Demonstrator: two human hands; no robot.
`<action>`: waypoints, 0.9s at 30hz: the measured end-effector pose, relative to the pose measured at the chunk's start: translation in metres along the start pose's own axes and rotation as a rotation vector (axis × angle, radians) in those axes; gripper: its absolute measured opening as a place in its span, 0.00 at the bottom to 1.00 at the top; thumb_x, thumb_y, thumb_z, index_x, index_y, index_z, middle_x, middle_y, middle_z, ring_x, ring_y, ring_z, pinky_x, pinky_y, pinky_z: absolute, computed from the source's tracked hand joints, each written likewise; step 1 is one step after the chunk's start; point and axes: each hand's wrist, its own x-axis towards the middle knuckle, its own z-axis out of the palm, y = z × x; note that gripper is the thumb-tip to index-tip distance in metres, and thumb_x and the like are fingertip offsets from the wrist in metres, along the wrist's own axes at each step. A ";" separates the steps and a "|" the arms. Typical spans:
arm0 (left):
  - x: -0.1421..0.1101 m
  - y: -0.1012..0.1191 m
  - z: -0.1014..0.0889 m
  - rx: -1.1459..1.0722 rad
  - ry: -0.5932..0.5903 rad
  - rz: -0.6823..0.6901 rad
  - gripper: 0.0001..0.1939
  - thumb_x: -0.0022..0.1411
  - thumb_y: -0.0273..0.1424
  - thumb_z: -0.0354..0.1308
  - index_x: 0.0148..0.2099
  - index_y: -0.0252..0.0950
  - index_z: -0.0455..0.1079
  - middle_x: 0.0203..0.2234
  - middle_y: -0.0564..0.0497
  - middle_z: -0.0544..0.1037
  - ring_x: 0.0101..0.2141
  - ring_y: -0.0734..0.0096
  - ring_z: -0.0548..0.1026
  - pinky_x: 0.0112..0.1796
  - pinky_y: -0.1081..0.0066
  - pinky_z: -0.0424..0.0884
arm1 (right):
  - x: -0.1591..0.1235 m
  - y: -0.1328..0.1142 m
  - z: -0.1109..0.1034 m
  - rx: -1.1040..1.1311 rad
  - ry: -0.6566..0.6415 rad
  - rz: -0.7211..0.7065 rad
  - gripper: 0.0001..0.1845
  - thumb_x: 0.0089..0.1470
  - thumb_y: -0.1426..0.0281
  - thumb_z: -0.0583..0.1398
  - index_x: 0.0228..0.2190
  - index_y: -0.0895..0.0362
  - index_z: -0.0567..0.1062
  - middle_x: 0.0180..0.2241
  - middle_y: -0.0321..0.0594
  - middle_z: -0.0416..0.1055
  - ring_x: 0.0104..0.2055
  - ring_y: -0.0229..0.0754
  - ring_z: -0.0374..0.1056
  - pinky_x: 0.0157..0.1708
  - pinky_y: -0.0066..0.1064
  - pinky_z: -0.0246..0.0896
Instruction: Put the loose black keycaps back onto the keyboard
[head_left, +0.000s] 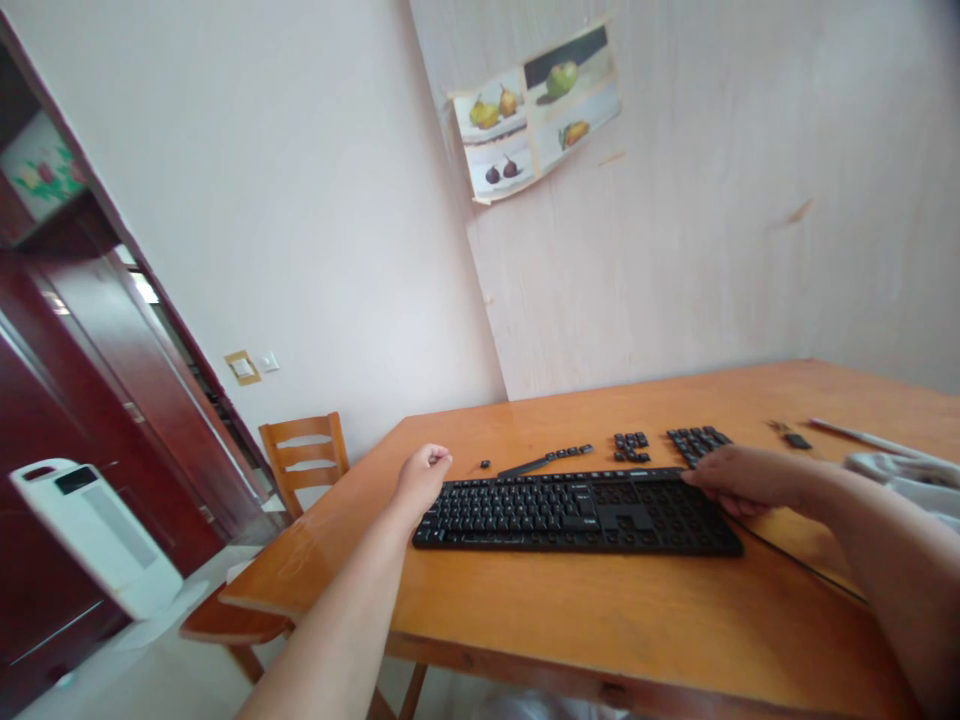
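A black computer keyboard [510,515] lies flat on the wooden table. Its letter keys are in place, while the right-hand sections show bare sockets without keycaps. My left hand [424,480] is closed at the keyboard's upper left corner, fingers curled; whether anything is in them is hidden. My right hand [742,475] is at the upper right corner, fingers bent together and fingertips by the keyboard's edge; what they pinch, if anything, cannot be made out. Just beyond that hand sits a group of loose keycaps [694,440], partly covered by it. Another keycap cluster [630,445] lies to its left.
A row of keycaps [570,452], a dark strip [523,467] and a single keycap [485,464] lie behind the keyboard. A small dark object [795,440], a pencil-like stick [847,430] and pale cloth [900,475] are at right. A cable [802,565] trails right. A chair [304,450] stands left.
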 end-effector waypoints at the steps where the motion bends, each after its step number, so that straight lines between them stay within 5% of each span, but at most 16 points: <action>1: 0.006 -0.002 0.004 0.047 -0.050 0.022 0.12 0.58 0.37 0.55 0.39 0.34 0.72 0.36 0.46 0.79 0.39 0.64 0.76 0.43 0.67 0.69 | 0.001 0.001 0.000 0.018 -0.023 0.004 0.27 0.58 0.52 0.52 0.16 0.57 0.67 0.15 0.44 0.66 0.13 0.35 0.55 0.16 0.29 0.50; 9: 0.036 -0.021 0.034 0.218 -0.266 0.096 0.06 0.56 0.32 0.58 0.36 0.36 0.72 0.33 0.49 0.79 0.36 0.67 0.75 0.39 0.71 0.69 | 0.005 0.007 0.000 0.108 -0.132 0.024 0.26 0.55 0.52 0.55 0.15 0.56 0.65 0.13 0.37 0.63 0.14 0.33 0.53 0.15 0.26 0.49; 27: 0.059 -0.022 0.062 0.418 -0.423 0.174 0.06 0.52 0.25 0.60 0.34 0.37 0.76 0.32 0.50 0.80 0.34 0.69 0.74 0.37 0.73 0.66 | -0.001 -0.002 -0.001 0.110 -0.140 0.031 0.25 0.55 0.52 0.55 0.15 0.55 0.65 0.13 0.37 0.63 0.15 0.34 0.56 0.17 0.26 0.51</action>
